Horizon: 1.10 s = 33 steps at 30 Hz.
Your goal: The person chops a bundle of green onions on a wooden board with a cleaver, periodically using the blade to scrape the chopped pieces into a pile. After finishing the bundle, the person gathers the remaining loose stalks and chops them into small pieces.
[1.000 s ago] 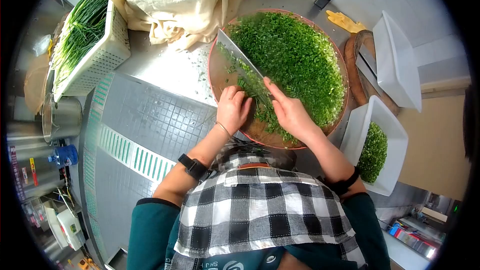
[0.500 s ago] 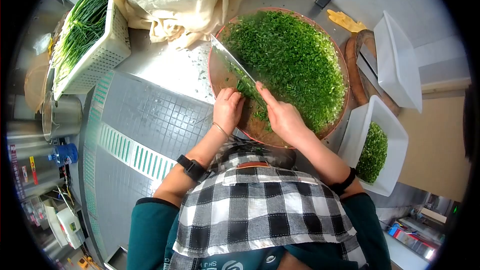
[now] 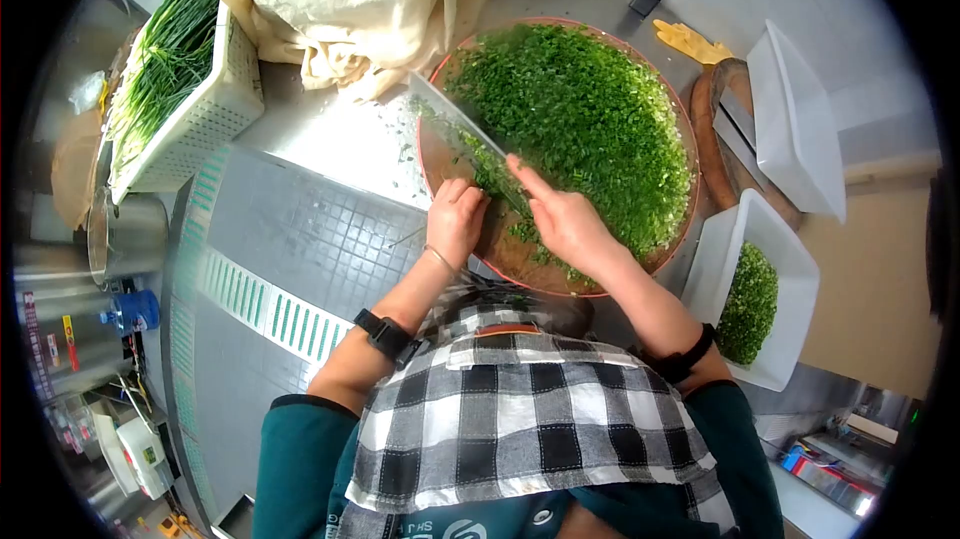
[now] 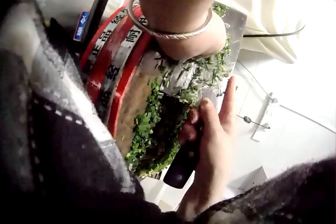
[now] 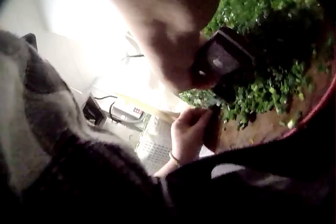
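On the round, red-rimmed board (image 3: 508, 257), my left hand (image 3: 457, 219) curls its fingers over green stalks (image 3: 484, 175) near the board's left edge. My right hand (image 3: 572, 229) grips a cleaver (image 3: 455, 115), index finger stretched along the blade, which slants up and left past the left fingertips. Bits of green cling to the blade, as the left wrist view shows; the dark handle (image 4: 181, 167) lies inside my right hand (image 4: 212, 145). A thick layer of chopped greens (image 3: 580, 109) covers most of the board. The left fingertips are partly hidden.
Long scallions fill a white perforated crate (image 3: 195, 139) at the left. Cream cloth (image 3: 350, 9) lies behind the board. At the right are a white tub (image 3: 790, 309) holding chopped greens, another white tub (image 3: 795, 129), a wooden block (image 3: 705, 129) and yellow gloves (image 3: 690, 42).
The cleaver and my right hand have shifted slightly left across the board. My left hand has moved a little left and stays at the stalks.
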{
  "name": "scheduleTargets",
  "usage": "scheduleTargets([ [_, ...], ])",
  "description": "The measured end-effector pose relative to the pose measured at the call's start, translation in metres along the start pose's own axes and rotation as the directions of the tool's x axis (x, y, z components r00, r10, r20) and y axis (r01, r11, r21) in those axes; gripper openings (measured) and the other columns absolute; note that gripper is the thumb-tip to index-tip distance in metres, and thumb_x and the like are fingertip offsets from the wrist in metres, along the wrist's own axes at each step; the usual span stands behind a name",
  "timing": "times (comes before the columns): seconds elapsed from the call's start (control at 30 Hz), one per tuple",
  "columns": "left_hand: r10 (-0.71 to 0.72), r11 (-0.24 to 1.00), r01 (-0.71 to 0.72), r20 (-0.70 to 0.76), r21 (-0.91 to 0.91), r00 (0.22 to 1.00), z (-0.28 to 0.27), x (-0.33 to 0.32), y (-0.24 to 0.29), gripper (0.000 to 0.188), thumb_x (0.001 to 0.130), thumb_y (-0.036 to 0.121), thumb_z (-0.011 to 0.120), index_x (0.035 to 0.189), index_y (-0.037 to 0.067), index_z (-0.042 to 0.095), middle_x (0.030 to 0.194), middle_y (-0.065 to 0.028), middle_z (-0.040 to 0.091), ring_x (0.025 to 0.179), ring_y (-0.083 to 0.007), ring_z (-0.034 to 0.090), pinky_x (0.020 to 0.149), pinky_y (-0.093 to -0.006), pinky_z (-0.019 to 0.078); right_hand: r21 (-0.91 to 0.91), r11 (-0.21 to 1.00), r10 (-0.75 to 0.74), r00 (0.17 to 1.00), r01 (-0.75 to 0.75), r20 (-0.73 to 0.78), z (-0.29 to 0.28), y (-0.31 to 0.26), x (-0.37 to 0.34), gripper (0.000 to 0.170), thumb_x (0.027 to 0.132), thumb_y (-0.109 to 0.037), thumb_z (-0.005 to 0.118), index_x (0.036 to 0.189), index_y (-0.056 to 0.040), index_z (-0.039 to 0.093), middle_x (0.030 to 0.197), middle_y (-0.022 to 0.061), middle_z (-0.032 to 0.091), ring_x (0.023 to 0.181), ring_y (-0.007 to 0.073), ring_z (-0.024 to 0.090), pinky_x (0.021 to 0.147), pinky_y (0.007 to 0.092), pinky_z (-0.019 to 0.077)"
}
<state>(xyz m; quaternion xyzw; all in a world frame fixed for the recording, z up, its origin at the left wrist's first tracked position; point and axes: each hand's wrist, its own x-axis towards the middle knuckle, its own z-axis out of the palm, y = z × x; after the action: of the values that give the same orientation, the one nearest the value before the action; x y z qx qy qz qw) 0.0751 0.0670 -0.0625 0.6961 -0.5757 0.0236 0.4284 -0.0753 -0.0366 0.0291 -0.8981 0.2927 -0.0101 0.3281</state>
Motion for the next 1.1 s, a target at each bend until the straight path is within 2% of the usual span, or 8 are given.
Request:
scheduleTargets([
  [0.13, 0.027, 1.0, -0.028, -0.028, -0.015, 0.999, 0.013, 0.004, -0.007, 0.015, 0.07, 0.002, 0.065, 0.077, 0.004, 0.053, 0.083, -0.013, 0.053, 0.079, -0.0328, 0.052, 0.069, -0.0407, 0.0453, 0.053, 0.997, 0.049, 0.999, -0.048, -0.02, -0.005, 0.009, -0.004, 0.059, 0.088, -0.002, 0.046, 0.143, -0.018, 0.03, 0.099, 0.0263, 0.06, 0.061, 0.0386, 0.058, 0.058, 0.0407, 0.0463],
  [0.33, -0.008, 0.985, 0.028, -0.118, 0.17, 0.993, -0.005, 0.015, 0.011, 0.053, 0.063, 0.018, 0.078, 0.103, 0.003, 0.049, 0.104, -0.0196, 0.05, 0.091, -0.0354, 0.052, 0.076, -0.0411, 0.0452, 0.071, 0.997, -0.037, 0.996, 0.043, -0.086, -0.014, -0.001, -0.026, 0.059, 0.088, 0.0, 0.047, 0.143, -0.0144, 0.031, 0.105, 0.0235, 0.061, 0.063, 0.0366, 0.059, 0.059, 0.038, 0.0469],
  [0.43, -0.175, 0.945, 0.152, 0.056, 0.291, 0.983, -0.034, -0.004, 0.011, 0.068, 0.059, 0.024, 0.082, 0.113, 0.002, 0.046, 0.111, -0.0213, 0.048, 0.097, -0.0374, 0.05, 0.079, -0.0417, 0.0447, 0.086, 0.955, -0.256, 0.936, 0.283, -0.243, -0.007, -0.002, -0.038, 0.064, 0.087, -0.003, 0.047, 0.144, -0.0244, 0.027, 0.067, 0.0254, 0.057, 0.058, 0.041, 0.058, 0.054, 0.049, 0.043],
  [0.63, -0.4, 0.915, 0.405, 0.129, -0.007, 0.907, -0.031, -0.036, -0.015, 0.025, 0.075, 0.015, 0.07, 0.096, 0.006, 0.059, 0.085, -0.0156, 0.058, 0.075, -0.0363, 0.058, 0.064, -0.0429, 0.047, -0.022, 0.991, -0.128, 0.99, 0.129, 0.052, 0.019, -0.008, -0.034, 0.073, 0.083, -0.002, 0.048, 0.145, -0.0319, 0.021, 0.066, 0.022, 0.057, 0.06, 0.0416, 0.058, 0.059, 0.0502, 0.0482],
  [0.8, -0.374, 0.925, 0.376, 0.053, -0.054, 0.926, -0.029, -0.032, -0.016, 0.007, 0.078, 0.01, 0.065, 0.083, 0.006, 0.063, 0.076, -0.0151, 0.058, 0.071, -0.0357, 0.058, 0.063, -0.0427, 0.0464, -0.054, 0.988, -0.142, 0.99, 0.142, 0.003, 0.018, -0.007, -0.034, 0.064, 0.088, -0.004, 0.047, 0.144, -0.0265, 0.028, 0.062, 0.0208, 0.054, 0.059, 0.0399, 0.056, 0.056, 0.047, 0.0454],
  [0.87, -0.364, 0.929, 0.366, 0.04, -0.06, 0.93, -0.029, -0.034, -0.018, 0.007, 0.078, 0.01, 0.065, 0.083, 0.005, 0.064, 0.076, -0.0155, 0.059, 0.071, -0.0355, 0.058, 0.064, -0.042, 0.0466, -0.038, 0.992, -0.118, 0.991, 0.121, 0.067, 0.014, -0.008, -0.034, 0.062, 0.087, -0.002, 0.048, 0.143, -0.0208, 0.03, 0.079, 0.0241, 0.061, 0.064, 0.0408, 0.058, 0.059, 0.0455, 0.0474],
  [0.97, -0.459, 0.877, 0.452, -0.011, -0.161, 0.888, -0.03, -0.035, -0.017, 0.007, 0.08, 0.01, 0.064, 0.083, 0.004, 0.064, 0.079, -0.0159, 0.061, 0.072, -0.0344, 0.059, 0.065, -0.0403, 0.0472, 0.16, 0.949, -0.259, 0.961, 0.272, -0.099, 0.027, 0.018, -0.037, 0.059, 0.087, 0.0, 0.049, 0.142, -0.0123, 0.033, 0.108, 0.024, 0.06, 0.073, 0.0371, 0.062, 0.064, 0.0401, 0.0501],
  [1.1, -0.537, 0.834, 0.526, -0.028, -0.167, 0.843, -0.028, -0.016, -0.01, 0.008, 0.078, 0.011, 0.067, 0.081, 0.004, 0.065, 0.079, -0.0131, 0.062, 0.077, -0.0319, 0.06, 0.069, -0.0379, 0.0468, 0.231, 0.93, -0.236, 0.945, 0.287, -0.226, 0.009, 0.01, -0.049, 0.058, 0.088, 0.0, 0.048, 0.142, -0.0169, 0.034, 0.09, 0.0231, 0.063, 0.074, 0.0376, 0.063, 0.067, 0.0432, 0.0507],
])
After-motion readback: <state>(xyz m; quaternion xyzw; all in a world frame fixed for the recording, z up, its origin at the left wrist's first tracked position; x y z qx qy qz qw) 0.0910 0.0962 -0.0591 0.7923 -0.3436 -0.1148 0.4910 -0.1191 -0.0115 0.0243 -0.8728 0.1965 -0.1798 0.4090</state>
